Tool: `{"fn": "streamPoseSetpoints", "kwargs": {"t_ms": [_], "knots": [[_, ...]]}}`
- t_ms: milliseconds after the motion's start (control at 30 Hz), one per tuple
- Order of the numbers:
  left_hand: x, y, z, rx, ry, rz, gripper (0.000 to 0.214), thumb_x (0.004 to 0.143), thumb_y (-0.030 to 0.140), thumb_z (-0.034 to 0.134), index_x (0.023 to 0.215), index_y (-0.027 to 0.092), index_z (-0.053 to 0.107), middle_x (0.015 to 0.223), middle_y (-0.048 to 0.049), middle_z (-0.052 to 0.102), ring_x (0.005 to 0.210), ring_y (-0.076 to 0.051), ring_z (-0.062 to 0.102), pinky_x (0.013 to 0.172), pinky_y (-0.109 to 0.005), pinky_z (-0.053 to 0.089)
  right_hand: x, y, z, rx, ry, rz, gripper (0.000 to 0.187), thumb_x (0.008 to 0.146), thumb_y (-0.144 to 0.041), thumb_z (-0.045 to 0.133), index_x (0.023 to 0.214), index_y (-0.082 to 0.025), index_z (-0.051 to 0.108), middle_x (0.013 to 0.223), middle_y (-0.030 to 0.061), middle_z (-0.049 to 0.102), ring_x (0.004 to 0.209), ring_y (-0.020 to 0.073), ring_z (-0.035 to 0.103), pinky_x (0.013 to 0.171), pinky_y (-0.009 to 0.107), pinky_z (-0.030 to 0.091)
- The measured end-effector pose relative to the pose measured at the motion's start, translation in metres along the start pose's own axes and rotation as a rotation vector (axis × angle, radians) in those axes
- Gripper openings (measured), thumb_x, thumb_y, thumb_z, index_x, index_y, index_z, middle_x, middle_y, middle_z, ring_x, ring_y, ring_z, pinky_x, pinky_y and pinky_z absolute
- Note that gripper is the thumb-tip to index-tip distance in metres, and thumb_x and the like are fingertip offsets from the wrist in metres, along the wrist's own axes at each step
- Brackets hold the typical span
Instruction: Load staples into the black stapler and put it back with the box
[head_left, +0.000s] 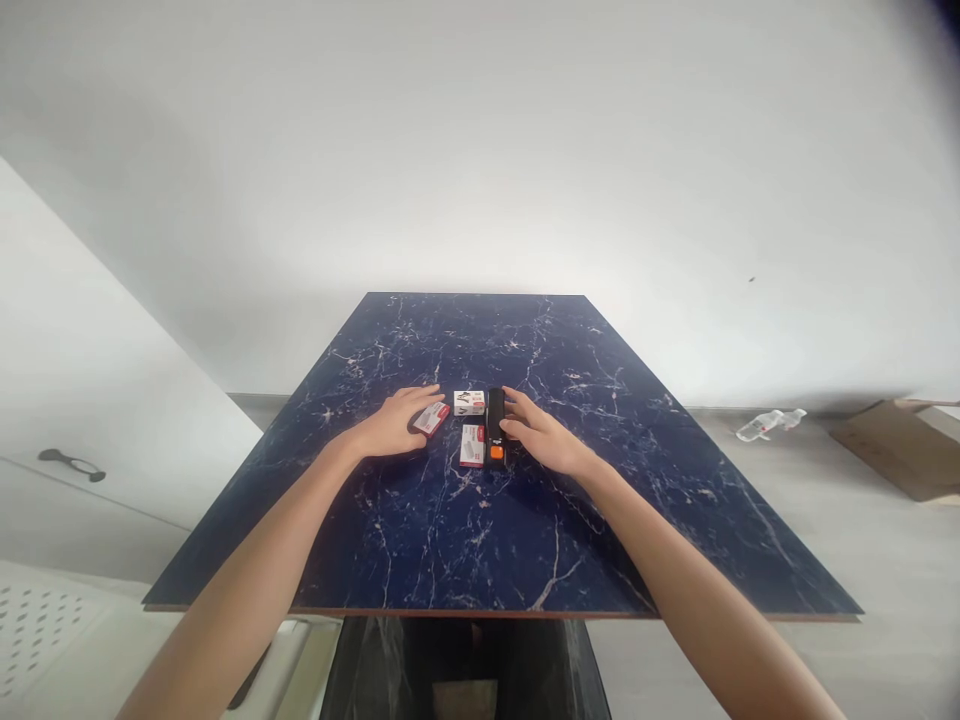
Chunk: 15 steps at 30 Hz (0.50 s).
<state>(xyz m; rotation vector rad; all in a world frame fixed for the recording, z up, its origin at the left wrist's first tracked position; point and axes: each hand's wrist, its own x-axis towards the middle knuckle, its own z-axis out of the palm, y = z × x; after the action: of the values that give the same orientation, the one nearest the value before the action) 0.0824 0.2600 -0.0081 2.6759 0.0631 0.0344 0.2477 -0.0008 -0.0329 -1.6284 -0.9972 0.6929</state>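
Left hand [394,422] grips a slanted red-and-white box [432,419]. Right hand [546,437] touches the black device [496,410], lengthwise fore-and-aft, orange patch [497,453] nearest; can't tell its grip. Labels [472,447] unreadable.

the bare left forearm [259,560] slants up and inward from the lower left of the view; the bare right forearm [679,560] mirrors it from the lower right. the left hand [390,422] is turned inward with its back showing, left fingers [418,392] reaching out, left thumb [411,440] set apart on the near side. the right hand [546,438] faces it, right fingers [520,402] loosely bent, right thumb [514,430] pointing inward. the two hands do not touch.
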Motion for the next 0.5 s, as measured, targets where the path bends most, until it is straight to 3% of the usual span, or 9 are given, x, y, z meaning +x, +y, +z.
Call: {"fn": "streamPoseSetpoints", "kwargs": {"t_ms": [100, 233, 333, 500], "knots": [[0.001, 0.0, 0.001, -0.05, 0.01, -0.005, 0.073, 0.078, 0.034, 0.068, 0.148, 0.03, 0.046, 0.15, -0.0083, 0.047, 0.144, -0.036, 0.03, 0.11, -0.051, 0.036, 0.0, 0.001, -0.001, -0.002, 0.003, -0.007, 0.066, 0.096, -0.041, 0.054, 0.156, -0.036, 0.027, 0.153, 0.0048, 0.046, 0.135, 0.0265, 0.049, 0.112, 0.052, 0.041], [0.0, 0.016, -0.001, -0.088, 0.076, -0.015, 0.066, 0.078, 0.05, 0.072, 0.138, 0.029, 0.054, 0.135, -0.0099, 0.057, 0.126, -0.034, 0.049, 0.099, -0.046, 0.045, 0.0, 0.0, -0.002, -0.009, -0.011, 0.0, 0.066, 0.097, -0.041, 0.053, 0.157, -0.036, 0.026, 0.154, 0.0053, 0.045, 0.135, 0.0265, 0.049, 0.111, 0.051, 0.043], [-0.001, 0.037, 0.002, -0.117, 0.113, 0.005, 0.064, 0.076, 0.057, 0.072, 0.131, 0.027, 0.058, 0.128, -0.0103, 0.059, 0.117, -0.033, 0.055, 0.094, -0.044, 0.048, 0.0, -0.001, -0.002, -0.017, -0.014, -0.005, 0.065, 0.097, -0.042, 0.053, 0.156, -0.035, 0.026, 0.154, 0.0058, 0.044, 0.134, 0.0261, 0.049, 0.111, 0.051, 0.043], [0.001, 0.059, 0.018, -0.144, 0.028, 0.046, 0.074, 0.073, 0.057, 0.076, 0.139, 0.031, 0.053, 0.132, -0.0117, 0.056, 0.117, -0.035, 0.055, 0.089, -0.044, 0.05, 0.0, 0.0, -0.002, -0.028, 0.001, -0.018, 0.065, 0.097, -0.04, 0.054, 0.156, -0.035, 0.028, 0.152, 0.0059, 0.047, 0.135, 0.0267, 0.049, 0.111, 0.052, 0.043]]}}
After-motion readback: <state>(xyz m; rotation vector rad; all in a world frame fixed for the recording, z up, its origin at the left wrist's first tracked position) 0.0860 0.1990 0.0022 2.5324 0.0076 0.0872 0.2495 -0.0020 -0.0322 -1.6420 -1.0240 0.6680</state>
